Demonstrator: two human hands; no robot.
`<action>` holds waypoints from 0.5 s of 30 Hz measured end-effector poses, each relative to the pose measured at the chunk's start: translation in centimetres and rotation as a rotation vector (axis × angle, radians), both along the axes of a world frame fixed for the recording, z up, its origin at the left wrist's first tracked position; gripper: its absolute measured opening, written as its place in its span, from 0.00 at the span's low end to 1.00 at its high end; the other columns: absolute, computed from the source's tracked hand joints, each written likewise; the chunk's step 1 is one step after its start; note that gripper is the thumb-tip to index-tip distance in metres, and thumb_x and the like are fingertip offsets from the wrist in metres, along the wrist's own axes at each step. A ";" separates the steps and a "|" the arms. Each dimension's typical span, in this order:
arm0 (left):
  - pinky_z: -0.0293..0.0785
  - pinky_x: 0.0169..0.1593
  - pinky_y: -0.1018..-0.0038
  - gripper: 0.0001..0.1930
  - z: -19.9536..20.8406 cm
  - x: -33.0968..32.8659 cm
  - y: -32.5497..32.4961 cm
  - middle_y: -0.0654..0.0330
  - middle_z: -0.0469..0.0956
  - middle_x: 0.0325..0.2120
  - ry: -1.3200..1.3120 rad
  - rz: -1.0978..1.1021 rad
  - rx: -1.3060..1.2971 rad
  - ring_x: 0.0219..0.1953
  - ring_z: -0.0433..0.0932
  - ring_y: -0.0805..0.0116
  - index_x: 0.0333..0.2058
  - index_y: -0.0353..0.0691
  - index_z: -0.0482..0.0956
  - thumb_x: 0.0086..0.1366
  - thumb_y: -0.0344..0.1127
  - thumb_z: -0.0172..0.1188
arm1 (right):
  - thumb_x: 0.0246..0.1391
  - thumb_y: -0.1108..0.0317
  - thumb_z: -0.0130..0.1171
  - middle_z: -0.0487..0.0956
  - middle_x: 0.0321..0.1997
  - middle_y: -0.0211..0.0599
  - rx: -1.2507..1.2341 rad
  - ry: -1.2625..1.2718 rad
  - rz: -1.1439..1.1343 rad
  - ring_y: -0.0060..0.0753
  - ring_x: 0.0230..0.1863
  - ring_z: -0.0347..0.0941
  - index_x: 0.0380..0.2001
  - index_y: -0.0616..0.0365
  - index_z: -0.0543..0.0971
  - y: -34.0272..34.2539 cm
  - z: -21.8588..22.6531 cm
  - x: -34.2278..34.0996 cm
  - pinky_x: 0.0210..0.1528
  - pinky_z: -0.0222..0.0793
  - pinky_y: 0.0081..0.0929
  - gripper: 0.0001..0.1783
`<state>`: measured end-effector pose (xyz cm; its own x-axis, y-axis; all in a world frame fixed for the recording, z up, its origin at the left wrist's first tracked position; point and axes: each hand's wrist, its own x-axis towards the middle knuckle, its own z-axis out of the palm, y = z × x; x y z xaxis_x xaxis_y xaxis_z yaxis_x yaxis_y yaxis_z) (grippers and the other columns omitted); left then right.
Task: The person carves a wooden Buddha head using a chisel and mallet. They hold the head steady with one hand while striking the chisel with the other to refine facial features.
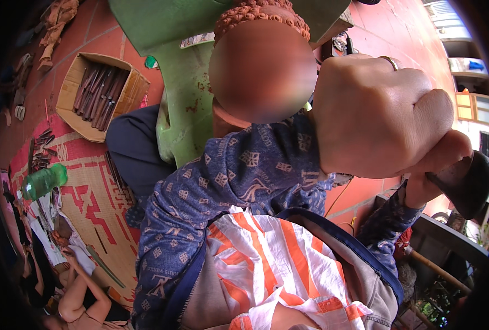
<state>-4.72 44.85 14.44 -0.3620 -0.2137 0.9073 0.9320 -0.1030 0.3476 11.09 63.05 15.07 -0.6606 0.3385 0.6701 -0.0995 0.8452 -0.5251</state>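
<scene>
My left hand [382, 115] is raised close to the camera at the right, its fingers curled into a fist with a ring on one finger. What lies inside it is hidden. My right hand [419, 191] is just below and mostly covered; its fingers do not show. A dark, rounded, smooth object [465, 184] sits against both hands, its kind unclear. To the left of my fist stands a reddish-brown sculpted head [262, 27] with rows of round curls; its front is blurred. It rests by a green plastic chair [181, 93].
A cardboard box [137, 88] of dark-handled carving tools [99, 96] stands at left on red tiles. Below it are a red-patterned mat [99, 203], loose tools [44, 146] and a green bottle [44, 181]. Another person [82, 297] sits at lower left. Shelving [473, 104] lines the far right.
</scene>
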 end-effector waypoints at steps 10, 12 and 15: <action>0.65 0.15 0.70 0.23 0.1 0.4 -0.7 0.62 0.66 0.12 -0.016 -0.005 0.002 0.11 0.69 0.64 0.16 0.44 0.72 0.56 0.57 0.60 | 0.44 0.67 0.71 0.63 0.66 0.39 0.000 -0.007 0.015 0.33 0.66 0.60 0.65 0.58 0.58 -0.2 0.4 0.2 0.69 0.51 0.37 0.46; 0.65 0.15 0.70 0.23 0.0 0.3 -0.6 0.62 0.66 0.12 -0.019 -0.018 -0.003 0.11 0.69 0.64 0.16 0.44 0.72 0.57 0.57 0.59 | 0.44 0.68 0.71 0.63 0.66 0.39 0.002 -0.011 0.015 0.33 0.65 0.60 0.64 0.58 0.59 -0.1 0.4 0.3 0.69 0.51 0.37 0.45; 0.65 0.15 0.70 0.23 0.0 0.2 -0.4 0.62 0.66 0.12 -0.018 0.003 0.004 0.11 0.69 0.64 0.17 0.44 0.71 0.57 0.57 0.59 | 0.45 0.69 0.70 0.64 0.65 0.39 -0.004 -0.023 0.014 0.33 0.65 0.60 0.64 0.58 0.59 -0.1 0.5 0.3 0.68 0.51 0.37 0.44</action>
<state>-4.49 44.44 14.41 -0.3776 -0.2180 0.9000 0.9259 -0.1020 0.3637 11.42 62.98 15.52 -0.6808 0.3317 0.6531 -0.0991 0.8417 -0.5308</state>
